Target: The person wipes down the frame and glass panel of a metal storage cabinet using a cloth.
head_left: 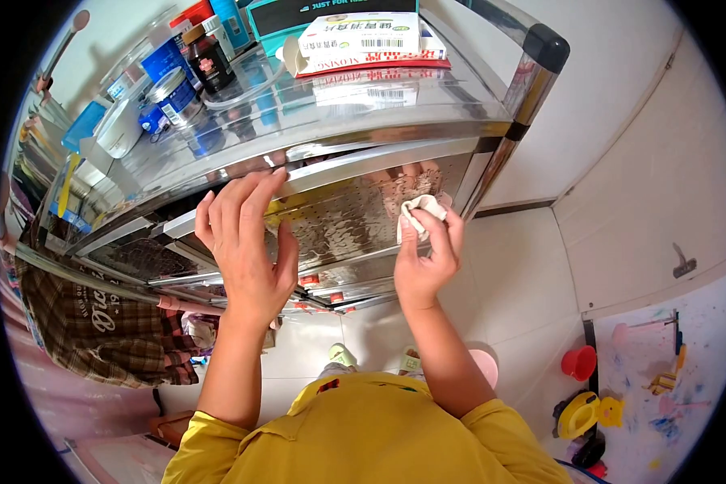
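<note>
My left hand (246,230) has its fingers apart and rests at the top edge of a metal-framed cabinet door (347,210), which has a patterned, shiny panel. My right hand (431,250) pinches a crumpled white cloth (421,211) between thumb and fingers, close to the right part of the same panel. The door stands slightly tilted out from the cabinet beneath its glossy metal top (298,121). Reflections of the fingers show in the panel.
On the cabinet top are a dark brown bottle (209,60), a blue-labelled jar (174,97) and white medicine boxes (359,40). A plaid shirt (97,323) hangs at left. At lower right are a red cup (579,363) and a yellow toy (581,414).
</note>
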### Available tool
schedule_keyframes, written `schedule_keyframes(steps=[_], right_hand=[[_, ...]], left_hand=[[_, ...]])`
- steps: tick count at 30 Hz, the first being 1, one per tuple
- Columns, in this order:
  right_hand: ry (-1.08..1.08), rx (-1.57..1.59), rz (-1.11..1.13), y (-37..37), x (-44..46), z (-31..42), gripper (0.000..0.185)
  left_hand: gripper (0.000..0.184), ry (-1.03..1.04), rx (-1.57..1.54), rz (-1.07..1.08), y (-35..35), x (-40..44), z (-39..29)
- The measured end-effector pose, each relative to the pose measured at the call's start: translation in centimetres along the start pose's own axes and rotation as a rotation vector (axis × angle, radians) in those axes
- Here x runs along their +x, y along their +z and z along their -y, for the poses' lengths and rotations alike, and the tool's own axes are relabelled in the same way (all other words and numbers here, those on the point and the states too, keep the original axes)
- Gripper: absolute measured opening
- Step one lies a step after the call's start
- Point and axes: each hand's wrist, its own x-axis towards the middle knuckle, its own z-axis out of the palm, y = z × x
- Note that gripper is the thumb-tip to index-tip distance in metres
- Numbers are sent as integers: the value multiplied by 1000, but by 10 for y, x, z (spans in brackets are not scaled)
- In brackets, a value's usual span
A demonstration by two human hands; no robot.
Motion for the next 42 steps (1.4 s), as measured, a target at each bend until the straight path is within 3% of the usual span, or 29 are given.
schedule_keyframes(steps=[10,14,16,21,27,34,38,42], right_hand=[[-220,81,133,6,-17,9,38],[-96,-36,-68,-15,3,0,32],[-77,-19,-55,-12,14,-7,32],[-27,63,-74,11,-4,5,33],[-252,78,195,16,-30,12,46],[-31,-67,-67,-17,3,-13,36],[-13,-58,-71,-3,3,-7,38],[-150,-3,65,13,-27,5,51]], left_hand=[[59,-18,-11,24,-2,2,-1],[59,-22,-4,28,-2,1,-1],[65,14,-13,-28,1,3,0],[61,-16,-14,34,-2,1,1],[62,-11,2,34,-1,1,0],[64,-9,-8,37,-2,1,0],[65,-6,-14,48,-3,0,3],[65,-4,-10,53,-3,0,2]])
